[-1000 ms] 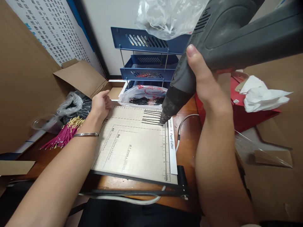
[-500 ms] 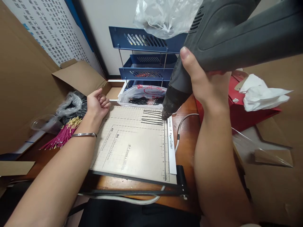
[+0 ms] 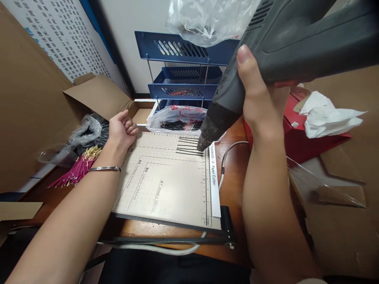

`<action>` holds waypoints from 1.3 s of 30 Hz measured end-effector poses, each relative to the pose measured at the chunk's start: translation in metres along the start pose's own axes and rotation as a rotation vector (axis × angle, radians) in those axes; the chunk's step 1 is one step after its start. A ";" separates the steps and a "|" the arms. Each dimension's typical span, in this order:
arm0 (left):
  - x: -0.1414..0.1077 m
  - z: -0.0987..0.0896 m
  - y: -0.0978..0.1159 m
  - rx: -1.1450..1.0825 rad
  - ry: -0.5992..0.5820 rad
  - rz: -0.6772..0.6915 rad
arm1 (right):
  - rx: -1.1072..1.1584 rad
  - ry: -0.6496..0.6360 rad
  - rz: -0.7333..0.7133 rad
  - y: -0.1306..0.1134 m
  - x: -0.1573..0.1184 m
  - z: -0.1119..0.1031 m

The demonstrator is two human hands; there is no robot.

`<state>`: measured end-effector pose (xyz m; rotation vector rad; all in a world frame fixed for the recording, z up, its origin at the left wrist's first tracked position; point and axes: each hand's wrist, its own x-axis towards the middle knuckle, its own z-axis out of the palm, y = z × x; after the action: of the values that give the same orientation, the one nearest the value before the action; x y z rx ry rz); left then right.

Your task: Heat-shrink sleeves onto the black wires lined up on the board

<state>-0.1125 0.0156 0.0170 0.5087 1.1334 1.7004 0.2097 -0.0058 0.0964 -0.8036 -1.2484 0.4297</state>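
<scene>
My right hand (image 3: 260, 94) grips a dark grey heat gun (image 3: 233, 83), thumb along its barrel. Its nozzle points down over the right ends of several thin black strips (image 3: 188, 147), which lie in a row on a paper cutter (image 3: 177, 193). Whether the nozzle touches them I cannot tell. At the cutter's far left corner rests my left hand (image 3: 121, 128), fingers curled into a loose fist with nothing visible in it.
A bundle of magenta sticks with gold tips (image 3: 79, 165) lies at left by an open cardboard box (image 3: 99, 94). Behind the cutter are a plastic bag of black pieces (image 3: 177, 118) and a blue tray rack (image 3: 180, 92). A red bag (image 3: 299, 138) with tissue stands right; a cable (image 3: 226, 154) runs alongside.
The heat gun's nozzle has shifted a little to the left along the black strips, and its body has tilted slightly. My left hand has stayed in place.
</scene>
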 end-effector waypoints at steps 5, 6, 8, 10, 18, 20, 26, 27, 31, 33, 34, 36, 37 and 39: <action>-0.002 0.003 0.000 -0.001 -0.004 0.011 | -0.026 0.014 -0.141 0.018 0.009 -0.003; -0.002 0.003 -0.001 -0.004 -0.002 0.012 | -0.061 -0.004 -0.177 0.022 0.011 -0.004; -0.002 0.003 -0.001 -0.013 0.001 0.004 | -0.115 -0.012 -0.183 0.030 0.015 -0.005; -0.002 0.003 -0.001 -0.021 0.009 -0.004 | -0.115 0.029 -0.159 0.035 0.016 -0.005; 0.004 -0.001 -0.004 0.004 -0.023 0.018 | -0.064 0.106 -0.084 0.043 0.020 -0.014; 0.005 -0.002 -0.004 0.005 -0.028 0.020 | -0.061 0.110 -0.061 0.042 0.021 -0.014; 0.003 0.000 -0.003 -0.003 -0.026 0.011 | 0.021 0.185 0.001 0.038 0.018 -0.012; 0.002 0.001 -0.003 -0.005 -0.024 0.007 | 0.010 0.176 0.001 0.039 0.018 -0.013; 0.001 0.001 -0.002 -0.009 -0.020 -0.005 | -0.021 0.149 -0.008 0.040 0.018 -0.014; 0.000 0.001 -0.002 -0.008 -0.021 -0.006 | 0.002 0.176 0.009 0.038 0.017 -0.013; 0.000 0.002 -0.001 -0.008 -0.022 -0.006 | 0.011 0.191 0.020 0.037 0.017 -0.013; -0.002 0.003 -0.001 -0.010 -0.018 -0.010 | 0.015 0.196 0.025 0.037 0.017 -0.013; -0.003 0.004 0.000 -0.011 -0.015 -0.013 | 0.009 0.179 0.018 0.038 0.018 -0.015; -0.004 0.005 0.000 -0.014 -0.011 -0.020 | -0.019 0.124 -0.007 0.041 0.022 -0.019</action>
<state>-0.1068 0.0142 0.0204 0.4954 1.1147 1.6854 0.2392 0.0309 0.0792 -0.8301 -1.1412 0.3574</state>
